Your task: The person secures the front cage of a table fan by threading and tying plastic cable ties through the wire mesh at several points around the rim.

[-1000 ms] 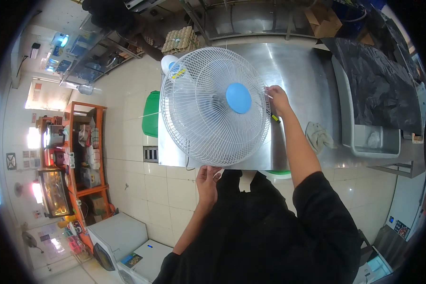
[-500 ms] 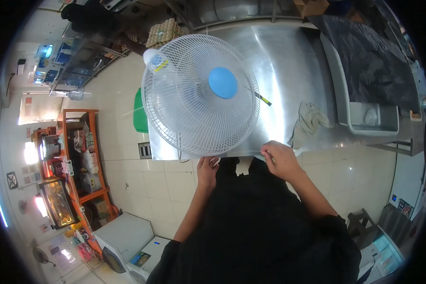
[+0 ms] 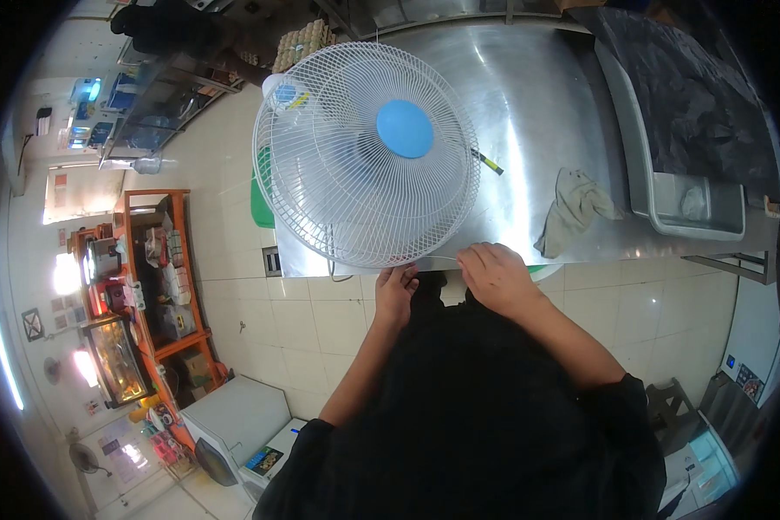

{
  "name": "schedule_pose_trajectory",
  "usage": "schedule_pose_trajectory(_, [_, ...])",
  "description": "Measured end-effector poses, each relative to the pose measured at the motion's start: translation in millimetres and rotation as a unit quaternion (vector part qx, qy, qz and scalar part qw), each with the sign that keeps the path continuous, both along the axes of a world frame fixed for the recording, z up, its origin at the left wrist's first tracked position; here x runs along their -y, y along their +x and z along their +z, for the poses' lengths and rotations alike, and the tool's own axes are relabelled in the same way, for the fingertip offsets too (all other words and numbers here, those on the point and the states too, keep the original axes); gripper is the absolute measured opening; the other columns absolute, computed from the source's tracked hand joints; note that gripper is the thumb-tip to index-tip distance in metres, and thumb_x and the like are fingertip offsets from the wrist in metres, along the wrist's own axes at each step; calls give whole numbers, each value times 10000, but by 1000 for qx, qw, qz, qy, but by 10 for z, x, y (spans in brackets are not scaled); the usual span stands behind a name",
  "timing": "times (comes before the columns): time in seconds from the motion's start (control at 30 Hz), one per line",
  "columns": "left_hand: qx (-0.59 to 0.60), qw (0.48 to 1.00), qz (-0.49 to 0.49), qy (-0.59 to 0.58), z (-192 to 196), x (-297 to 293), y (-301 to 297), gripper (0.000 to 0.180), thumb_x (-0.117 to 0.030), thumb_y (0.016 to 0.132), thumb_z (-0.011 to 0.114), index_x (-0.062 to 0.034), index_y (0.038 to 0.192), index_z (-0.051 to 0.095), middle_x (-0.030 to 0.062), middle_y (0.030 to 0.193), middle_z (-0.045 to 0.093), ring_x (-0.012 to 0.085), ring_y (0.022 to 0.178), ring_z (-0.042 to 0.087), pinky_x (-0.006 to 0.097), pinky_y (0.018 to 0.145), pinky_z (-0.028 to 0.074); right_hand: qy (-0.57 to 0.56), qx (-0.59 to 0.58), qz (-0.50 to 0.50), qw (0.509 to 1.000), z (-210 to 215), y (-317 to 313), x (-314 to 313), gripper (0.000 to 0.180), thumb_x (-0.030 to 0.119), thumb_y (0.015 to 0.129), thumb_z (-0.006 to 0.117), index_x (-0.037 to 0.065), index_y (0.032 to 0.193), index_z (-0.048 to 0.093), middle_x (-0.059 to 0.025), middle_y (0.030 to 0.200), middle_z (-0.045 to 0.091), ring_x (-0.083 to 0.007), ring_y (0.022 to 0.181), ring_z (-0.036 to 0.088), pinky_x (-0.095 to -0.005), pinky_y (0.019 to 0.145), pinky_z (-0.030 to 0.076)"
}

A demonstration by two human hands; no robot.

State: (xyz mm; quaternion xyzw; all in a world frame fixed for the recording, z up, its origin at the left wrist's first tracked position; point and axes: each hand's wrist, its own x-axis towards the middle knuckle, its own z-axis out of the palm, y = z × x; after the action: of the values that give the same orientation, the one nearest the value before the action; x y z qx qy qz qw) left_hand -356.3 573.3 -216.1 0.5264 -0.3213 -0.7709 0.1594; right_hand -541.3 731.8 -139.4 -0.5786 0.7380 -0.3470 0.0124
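Note:
A white wire fan guard with a round blue centre cap lies flat on the steel table, its near edge at the table's front. My left hand grips the guard's lower rim from below. My right hand rests on the rim just to the right, fingers curled over the wire. A thin tool with a yellow handle lies on the table beside the guard's right edge.
A crumpled grey cloth lies right of the guard. A steel sink basin and a black plastic sheet sit at the far right. A green object and an orange shelf unit stand on the tiled floor to the left.
My right hand has come from the guard's far right edge down to its near rim beside my left hand. The view has shifted, with the guard now higher and further left.

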Motion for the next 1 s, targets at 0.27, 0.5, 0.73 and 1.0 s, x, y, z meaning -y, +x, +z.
schedule_pose_trajectory(0.27, [-30, 1000, -9, -5, -7, -58, 3, 259, -140, 995, 572, -85, 1246, 540, 72, 1214, 633, 204, 1100, 601, 364, 863, 467, 63, -28, 48, 996, -99, 66, 153, 148, 118, 805, 598, 48, 932, 566, -88, 878, 602, -250, 823, 638, -379, 747, 528])
schedule_pose_trajectory(0.5, [-57, 998, 6, 13, -21, -61, 3, 258, -145, 1005, 542, -62, 1249, 543, 91, 1222, 630, 209, 1104, 606, 358, 870, 483, 86, -43, 90, 991, -190, 104, 301, 145, 118, 812, 585, 56, 941, 564, -83, 886, 606, -247, 846, 644, -374, 760, 524])
schedule_pose_trajectory(0.73, [-68, 996, 41, 32, 141, -54, -58, 246, -160, 1014, 541, -57, 1237, 546, 89, 1206, 628, 209, 1062, 625, 356, 832, 511, 89, -75, 107, 987, -123, 45, 367, 187, 142, 803, 593, 61, 971, 602, -63, 905, 595, -225, 863, 619, -357, 771, 508])
schedule_pose_trajectory(1.0, [-103, 994, 49, 1, -26, 6, 36, 223, -114, 1000, 607, -34, 1200, 548, 63, 1140, 642, 178, 1007, 639, 305, 826, 534, 74, -68, 137, 985, -51, 52, 434, 322, 137, 799, 574, 17, 1090, 640, -67, 962, 613, -230, 905, 608, -358, 796, 483])
